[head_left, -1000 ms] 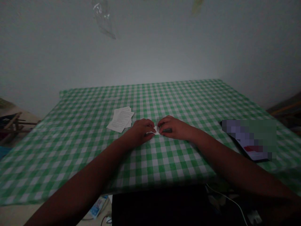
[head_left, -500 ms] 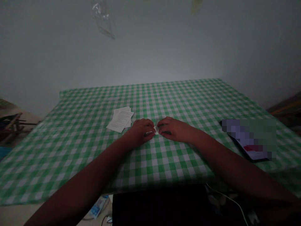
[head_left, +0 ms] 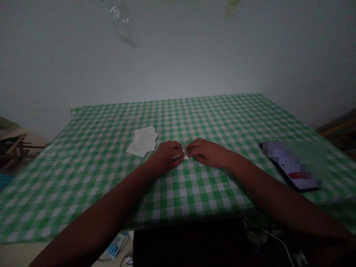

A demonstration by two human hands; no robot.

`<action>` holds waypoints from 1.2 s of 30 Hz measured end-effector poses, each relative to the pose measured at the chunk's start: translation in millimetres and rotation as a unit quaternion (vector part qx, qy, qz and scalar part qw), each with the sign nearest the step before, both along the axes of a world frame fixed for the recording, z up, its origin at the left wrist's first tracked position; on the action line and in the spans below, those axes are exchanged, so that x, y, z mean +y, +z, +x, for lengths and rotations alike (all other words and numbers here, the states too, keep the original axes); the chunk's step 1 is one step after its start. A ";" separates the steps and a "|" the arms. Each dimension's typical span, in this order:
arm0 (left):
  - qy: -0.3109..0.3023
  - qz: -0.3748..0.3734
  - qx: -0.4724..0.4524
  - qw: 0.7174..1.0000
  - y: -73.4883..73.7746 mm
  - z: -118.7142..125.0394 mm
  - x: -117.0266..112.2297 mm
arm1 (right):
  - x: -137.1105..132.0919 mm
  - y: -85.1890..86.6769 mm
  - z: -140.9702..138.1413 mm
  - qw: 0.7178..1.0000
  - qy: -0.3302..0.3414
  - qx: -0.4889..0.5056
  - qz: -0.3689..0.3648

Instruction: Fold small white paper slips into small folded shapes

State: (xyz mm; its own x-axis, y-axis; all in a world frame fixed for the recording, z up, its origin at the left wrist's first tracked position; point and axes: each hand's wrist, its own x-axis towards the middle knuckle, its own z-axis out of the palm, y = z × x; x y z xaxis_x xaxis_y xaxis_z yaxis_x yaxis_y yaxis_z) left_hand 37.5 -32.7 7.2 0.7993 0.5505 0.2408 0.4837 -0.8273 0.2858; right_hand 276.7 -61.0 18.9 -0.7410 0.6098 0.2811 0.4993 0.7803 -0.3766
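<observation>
my left hand (head_left: pixel 165 157) and right hand (head_left: pixel 207 152) pinch a small folded paper (head_left: pixel 185 153) between them, leaving almost no gap there. a stack of paper slips (head_left: pixel 141 141) sits just beside my left hand and blocks the way up and left. to the right, the checked tablecloth (head_left: pixel 222 118) gives my right hand wide room before a blurred flat device (head_left: pixel 294 167). straight ahead, cloth runs to the far table edge, with the wall (head_left: pixel 178 55) beyond.
</observation>
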 end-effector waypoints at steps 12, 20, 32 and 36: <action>-0.002 0.003 0.005 1.000 0.8 0.2 -0.8 | -0.6 0.3 0.1 1.000 -0.004 -0.019 -0.005; 0.007 0.005 0.009 1.000 -0.2 -0.5 -1.7 | -1.6 0.6 -1.0 0.999 -0.018 -0.024 -0.013; -0.023 0.066 0.034 0.997 3.2 8.8 -9.4 | -1.4 1.0 3.2 1.000 -0.015 0.006 -0.015; -0.008 0.055 0.026 0.998 1.9 9.7 -8.2 | 6.1 -5.8 7.5 0.998 -0.038 0.052 -0.003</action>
